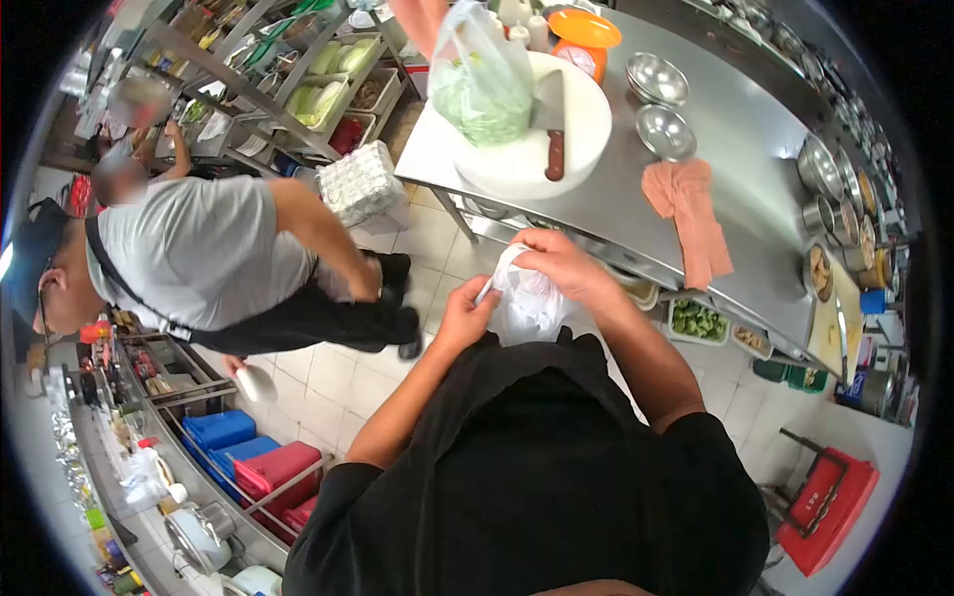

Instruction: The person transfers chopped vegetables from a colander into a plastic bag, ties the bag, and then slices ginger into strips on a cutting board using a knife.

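Note:
In front of my body, both hands hold a white plastic bag [533,306] by its upper edge. My left hand [469,312] pinches the bag's left side, fingers closed. Higher up, my right hand [558,262] grips the rim on the right with closed fingers. On the steel table [735,149] ahead, a round white cutting board [586,134] carries a cleaver [556,149] with a brown handle. A translucent bag of green leaves [484,94] stands on the board's left part. An orange cloth [696,219] lies near the table's front edge.
At the left, a person in a grey shirt [199,248] leans beside a rack of vegetable trays [323,94]. Metal bowls [666,132] stand on the table. A red stool [828,512] is at lower right, and blue and red bins [278,467] are at lower left.

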`<action>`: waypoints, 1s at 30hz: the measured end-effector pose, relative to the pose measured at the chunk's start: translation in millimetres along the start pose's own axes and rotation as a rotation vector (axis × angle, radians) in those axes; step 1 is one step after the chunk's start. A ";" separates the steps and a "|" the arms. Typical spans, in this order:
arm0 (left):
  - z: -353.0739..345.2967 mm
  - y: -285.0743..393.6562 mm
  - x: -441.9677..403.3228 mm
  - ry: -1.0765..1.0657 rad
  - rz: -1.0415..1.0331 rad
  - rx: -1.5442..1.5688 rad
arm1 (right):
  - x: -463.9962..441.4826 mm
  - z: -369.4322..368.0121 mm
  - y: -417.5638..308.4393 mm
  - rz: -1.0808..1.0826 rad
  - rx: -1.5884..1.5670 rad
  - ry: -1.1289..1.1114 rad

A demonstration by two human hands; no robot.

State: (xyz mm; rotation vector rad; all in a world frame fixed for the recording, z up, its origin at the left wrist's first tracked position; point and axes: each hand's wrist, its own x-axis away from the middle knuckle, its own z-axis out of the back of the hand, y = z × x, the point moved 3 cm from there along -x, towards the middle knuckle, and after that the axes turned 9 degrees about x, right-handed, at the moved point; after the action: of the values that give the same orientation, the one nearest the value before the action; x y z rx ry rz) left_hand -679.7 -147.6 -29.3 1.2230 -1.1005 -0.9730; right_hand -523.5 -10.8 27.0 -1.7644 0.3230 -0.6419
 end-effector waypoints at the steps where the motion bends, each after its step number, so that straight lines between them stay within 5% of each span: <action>1: 15.9 0.5 -1.2 0.021 0.031 0.053 | -6.8 0.1 -12.9 0.053 0.094 -0.003; 6: 94.6 2.3 -6.2 0.178 0.052 0.236 | -52.1 62.5 -54.5 0.350 0.524 0.395; 11: 147.2 0.5 -16.5 0.282 0.068 0.349 | -125.1 119.7 -125.6 0.427 0.824 0.747; 17: 166.5 16.5 -47.9 0.439 0.085 0.452 | -237.1 132.4 -163.3 0.392 1.053 0.685; 22: 169.6 38.7 -75.0 0.558 0.076 0.464 | -283.5 132.6 -166.7 0.571 1.270 0.592; 25: 164.3 57.6 -92.1 0.646 0.074 0.505 | -310.6 156.2 -143.5 0.460 1.176 0.441; 30: 167.0 79.0 -123.9 0.727 0.053 0.613 | -308.3 160.6 -143.5 0.573 0.604 0.410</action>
State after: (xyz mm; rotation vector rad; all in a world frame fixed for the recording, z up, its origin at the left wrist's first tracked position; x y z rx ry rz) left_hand -870.0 -54.2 37.8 1.8308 -0.8383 -0.0793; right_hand -697.0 321.6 56.6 -0.8918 0.7902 -0.5921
